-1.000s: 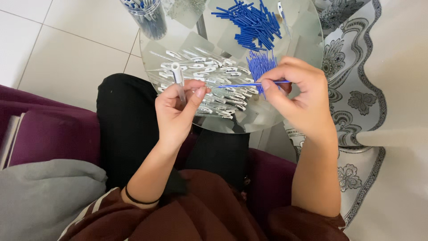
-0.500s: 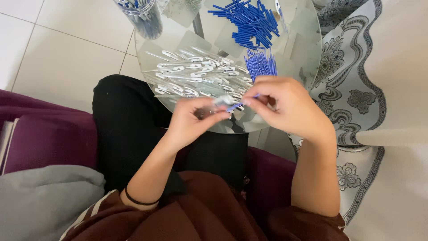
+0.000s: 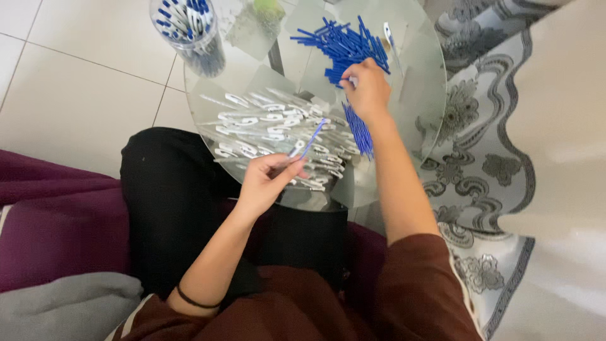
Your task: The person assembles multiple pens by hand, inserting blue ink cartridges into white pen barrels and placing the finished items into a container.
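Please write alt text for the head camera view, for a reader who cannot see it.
Seated at a round glass table, a person holds a partly assembled pen in the left hand while the right hand reaches into a pile of blue caps. Clear pen barrels cover the table beside a jar of finished pens.

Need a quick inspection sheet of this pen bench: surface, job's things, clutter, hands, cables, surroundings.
Surface: round glass table, reflective.
Job's things: pile of blue plastic pen caps at the far side; row of thin blue refills; spread of clear pen barrels; partly assembled clear pen with blue refill.
Clutter: clear jar of finished pens at the far left edge.
Hands: left hand holds the pen; right hand reaches into the caps.
Cables: nothing seen.
Surroundings: white tiled floor; purple sofa; grey patterned curtain.
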